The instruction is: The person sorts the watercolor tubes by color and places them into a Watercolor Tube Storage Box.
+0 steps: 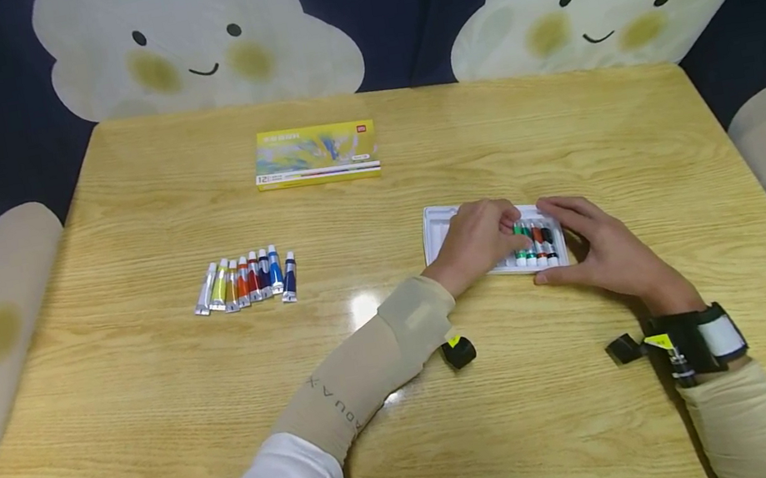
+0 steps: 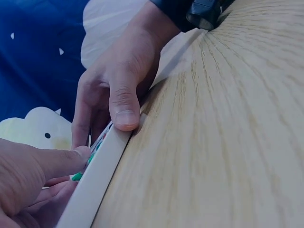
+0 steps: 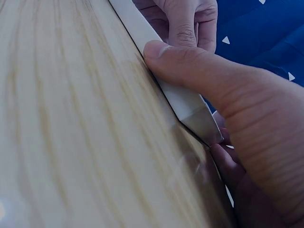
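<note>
Seen from above, a wood-grain table (image 1: 158, 437). At ctr right of frame, flat on it: shallow white tray (image 1: 436, 226). Over tray's middle, reaching in from lower left: L hand (image 1: 478, 238), fingers curled, thumb & forefinger closed on a green tube (image 1: 521, 255). Just right of that, lying side by side in tray: dark green tube (image 1: 531, 254), red-brown tube (image 1: 538, 237), black tube (image 1: 547, 237). At tray's right end: R hand (image 1: 605, 248), gripping tray w/ thumb on near edge & forefinger at far edge; in R wrist view, thumb pressed against tray's side wall.

At ctr left, well apart from tray: row of tubes (image 1: 243, 279), silver thru yellow, orange, red & blues, rightmost a bit apart. Upper ctr: yellow box (image 1: 316, 155), lying flat, marked "12". Along top & sides: dark blue backdrop (image 1: 394, 34) w/ smiling clouds (image 1: 194, 17).
</note>
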The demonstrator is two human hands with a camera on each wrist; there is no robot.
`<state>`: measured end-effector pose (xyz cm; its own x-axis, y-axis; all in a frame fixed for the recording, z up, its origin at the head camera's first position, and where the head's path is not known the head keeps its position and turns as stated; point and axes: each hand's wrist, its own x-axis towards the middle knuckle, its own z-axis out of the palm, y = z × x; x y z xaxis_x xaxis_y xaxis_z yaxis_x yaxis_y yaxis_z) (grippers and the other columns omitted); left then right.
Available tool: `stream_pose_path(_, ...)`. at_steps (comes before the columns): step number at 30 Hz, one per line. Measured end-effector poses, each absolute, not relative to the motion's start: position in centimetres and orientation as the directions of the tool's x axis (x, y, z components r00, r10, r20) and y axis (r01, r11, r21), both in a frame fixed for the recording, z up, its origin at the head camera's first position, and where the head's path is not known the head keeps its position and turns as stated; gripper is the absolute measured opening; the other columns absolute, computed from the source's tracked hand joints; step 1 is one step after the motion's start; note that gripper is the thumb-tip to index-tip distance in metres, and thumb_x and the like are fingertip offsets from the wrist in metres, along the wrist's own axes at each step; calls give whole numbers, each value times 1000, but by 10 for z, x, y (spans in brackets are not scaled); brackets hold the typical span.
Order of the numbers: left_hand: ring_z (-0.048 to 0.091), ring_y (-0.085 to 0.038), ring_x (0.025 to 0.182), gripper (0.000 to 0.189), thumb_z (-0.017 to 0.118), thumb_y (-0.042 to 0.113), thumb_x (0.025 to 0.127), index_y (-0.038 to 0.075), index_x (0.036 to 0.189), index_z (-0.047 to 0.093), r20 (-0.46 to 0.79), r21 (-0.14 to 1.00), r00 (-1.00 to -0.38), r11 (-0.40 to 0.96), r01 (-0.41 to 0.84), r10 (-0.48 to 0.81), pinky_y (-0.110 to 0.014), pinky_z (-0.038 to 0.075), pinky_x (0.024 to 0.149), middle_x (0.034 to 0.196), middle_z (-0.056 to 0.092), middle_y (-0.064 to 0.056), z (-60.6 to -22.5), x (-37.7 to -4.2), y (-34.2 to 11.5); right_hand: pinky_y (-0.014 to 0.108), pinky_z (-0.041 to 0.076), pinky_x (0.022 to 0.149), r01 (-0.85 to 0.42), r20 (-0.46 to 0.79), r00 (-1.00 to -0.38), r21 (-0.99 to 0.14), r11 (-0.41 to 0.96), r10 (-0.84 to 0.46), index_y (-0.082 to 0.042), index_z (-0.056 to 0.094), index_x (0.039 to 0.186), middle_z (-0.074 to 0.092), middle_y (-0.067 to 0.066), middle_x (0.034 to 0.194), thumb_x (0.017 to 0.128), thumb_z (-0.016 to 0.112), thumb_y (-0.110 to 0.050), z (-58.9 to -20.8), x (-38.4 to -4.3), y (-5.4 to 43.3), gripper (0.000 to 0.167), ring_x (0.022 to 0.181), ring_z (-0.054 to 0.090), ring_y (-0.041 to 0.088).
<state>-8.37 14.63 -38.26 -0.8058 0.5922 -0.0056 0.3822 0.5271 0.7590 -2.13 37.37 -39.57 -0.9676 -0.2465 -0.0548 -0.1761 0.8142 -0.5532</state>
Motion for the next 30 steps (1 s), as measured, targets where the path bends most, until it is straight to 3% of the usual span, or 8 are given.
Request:
stream_pose_path(13,62,-5,88,42,80,38,91,9,121,73,12,712,-785,546,442,619,-14,45,76,101,72,2,-383,-83,147,65,34,114,-177,-56,-967,-549,817,-247,-17,38,161,37,10,165,75,93,-40,-394,-21,373,104,149,38,41)
stream_pose_path(19,63,-5,86,35,74,41,96,10,113,74,31,704,-781,542,460,623,-15,47,75,101,74,1,-380,-84,145,66,33,114,-176,-57,-968,-546,819,-246,-18,38,161,37,9,165,75,93,-41,-395,-21,373,104,149,37,41)
stream_pose_path(30,54,-4,65,29,53,25,107,10,114,76,21,736,-781,519,434,624,-15,40,60,82,68,5,-376,-87,142,64,34,114,-183,-49,-967,-542,820,-249,-16,40,160,38,11,164,75,93,-40,-397,-22,374,104,148,39,40)
